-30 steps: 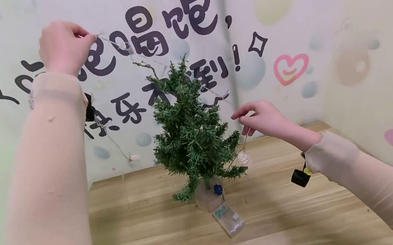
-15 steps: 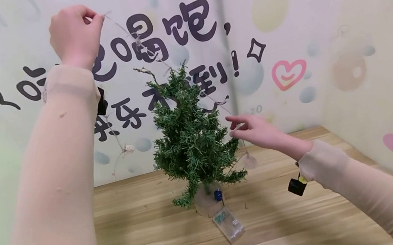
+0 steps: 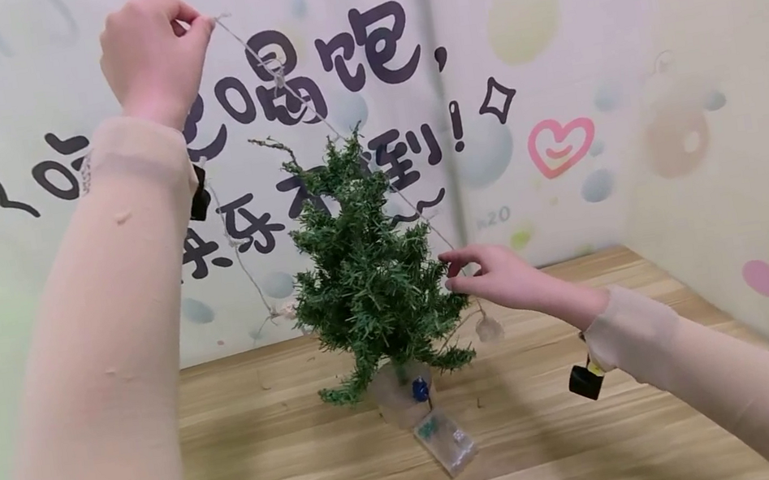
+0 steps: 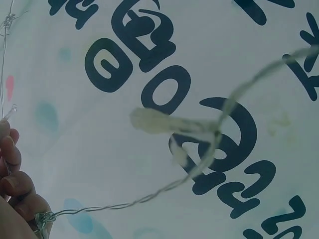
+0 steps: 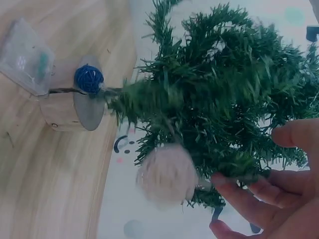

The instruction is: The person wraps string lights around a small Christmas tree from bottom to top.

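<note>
My left hand [image 3: 155, 55], raised high at the left, pinches a thin clear string of lights [image 3: 278, 79] between thumb and fingertips. From there the wire slants tautly down behind the small green artificial Christmas tree [image 3: 372, 283] to its right side. In the left wrist view, the fingers [image 4: 17, 184] hold the wire and a pale bulb [image 4: 154, 121] hangs close to the camera. My right hand [image 3: 504, 276] is at the tree's right branches, thumb and fingers spread apart. Below it dangles a whitish wicker-like ball [image 5: 167, 175] on the wire.
The tree stands in a round wooden base [image 3: 394, 403] on a wood-grain table [image 3: 276, 468]. A blue ball [image 3: 420, 389] and a clear battery box [image 3: 446, 444] are in front of the base. Another stretch of wire [image 3: 239, 252] hangs at the left. Printed walls close off the back and right.
My left hand has risen and shifted right, drawing the wire straighter. My right hand has moved down and slightly left, its thumb and fingers opening.
</note>
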Tool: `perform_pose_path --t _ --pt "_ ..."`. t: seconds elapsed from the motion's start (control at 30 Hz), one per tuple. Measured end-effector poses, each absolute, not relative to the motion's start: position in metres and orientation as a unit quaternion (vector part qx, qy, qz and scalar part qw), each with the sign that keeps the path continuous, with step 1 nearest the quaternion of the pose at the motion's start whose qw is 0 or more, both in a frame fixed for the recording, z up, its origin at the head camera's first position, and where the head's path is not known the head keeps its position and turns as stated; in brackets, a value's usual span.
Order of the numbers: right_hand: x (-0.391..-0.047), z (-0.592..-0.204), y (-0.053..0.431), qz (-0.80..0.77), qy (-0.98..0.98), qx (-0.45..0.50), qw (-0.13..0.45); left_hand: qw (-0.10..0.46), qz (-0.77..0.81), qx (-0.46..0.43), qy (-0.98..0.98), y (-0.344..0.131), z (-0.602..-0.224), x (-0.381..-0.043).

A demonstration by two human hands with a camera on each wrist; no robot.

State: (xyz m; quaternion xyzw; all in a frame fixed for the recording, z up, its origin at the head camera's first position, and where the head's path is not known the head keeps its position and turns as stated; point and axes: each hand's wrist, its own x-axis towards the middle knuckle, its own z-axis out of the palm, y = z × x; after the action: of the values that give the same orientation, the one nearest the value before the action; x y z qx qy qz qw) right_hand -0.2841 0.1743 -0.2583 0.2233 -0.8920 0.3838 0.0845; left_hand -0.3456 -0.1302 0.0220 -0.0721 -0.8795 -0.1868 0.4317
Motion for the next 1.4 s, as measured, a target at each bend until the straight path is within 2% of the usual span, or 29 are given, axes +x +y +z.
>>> perform_pose_path --t 0.3,0.53,0.73,0.97,1.1,1.4 --pt "-0.258 -0.259 0.17 0.397 -0.883 0.243 0.059 0.459 -0.192 -0.11 -0.86 -0.118 0.025 -0.34" --pt "-0.252 -0.247 0.171 0.326 -0.905 0.238 0.135 0.469 -0.23 -0.131 -0.843 -0.104 0.031 -0.332" --pt "-0.258 -0.238 0.167 0.344 -0.892 0.249 0.156 0.429 -0.14 -0.097 -0.887 -0.109 0.027 -0.341" --pt "-0.264 -0.218 0.155 0.512 -0.821 0.246 0.057 0.339 -0.066 -0.067 -0.936 -0.151 -0.002 -0.357" --pt "-0.273 -0.216 0.155 0.568 -0.791 0.226 0.018 0.322 -0.061 -0.051 -0.943 -0.174 -0.021 -0.363" --pt "-0.3 -0.225 0.164 0.606 -0.777 0.167 -0.021 0.316 -0.055 -0.031 -0.947 -0.196 -0.053 -0.372"
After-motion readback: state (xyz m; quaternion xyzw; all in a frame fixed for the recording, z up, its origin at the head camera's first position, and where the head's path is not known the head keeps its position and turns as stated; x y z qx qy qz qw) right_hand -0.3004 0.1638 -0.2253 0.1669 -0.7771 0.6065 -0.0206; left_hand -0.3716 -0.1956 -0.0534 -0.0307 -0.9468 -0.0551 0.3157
